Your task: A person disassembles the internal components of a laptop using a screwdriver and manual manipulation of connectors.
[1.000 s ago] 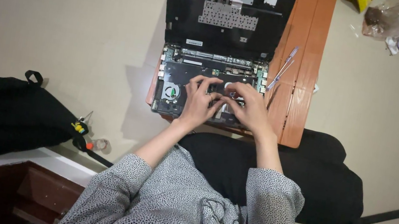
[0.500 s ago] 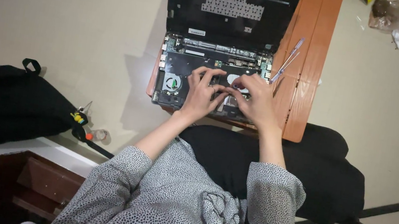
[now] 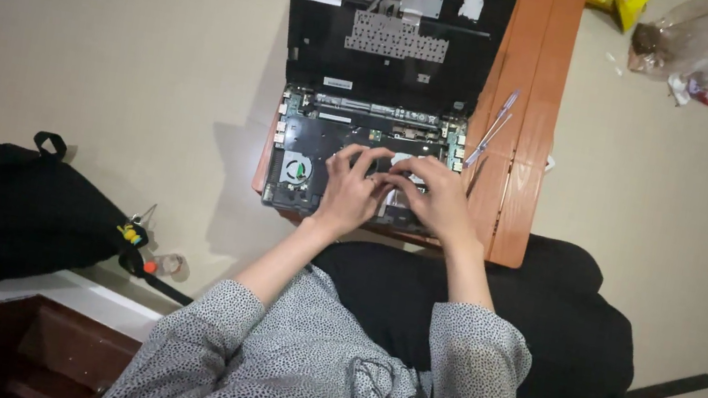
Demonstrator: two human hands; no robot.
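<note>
A black laptop with its top cover removed [image 3: 358, 171] lies on a narrow orange-brown wooden surface [image 3: 533, 114], its green circuit board and a round cooling fan [image 3: 295, 168] laid bare. The detached black keyboard-side panel [image 3: 396, 26] stands propped or folded back at the far end of the base, its inner side with silver patches facing the camera.

Both hands work in the open lower half of the machine. The left hand [image 3: 353, 191] rests with fingers curled and spread over the middle of the board, just right of the fan; the right hand [image 3: 436, 201] sits just beside it, fingers bent down onto the same area. Their fingertips press on or pinch at something small between them, but what it is cannot be told, and neither hand visibly holds a tool.

Judging from how things lie, the opening-up is done: the cover is off and the internals are exposed. The board, the fan and the other parts appear seated in the base.

A pair of thin silvery tweezers or probes [image 3: 490, 128] lies on the wood just right of the laptop, untouched. A black fabric bag [image 3: 3, 205] lies well apart to the left, with a small yellow-and-black tool [image 3: 133, 233] beside it. Crumpled plastic wrappers [image 3: 680, 52] lie on the floor at upper right.
</note>
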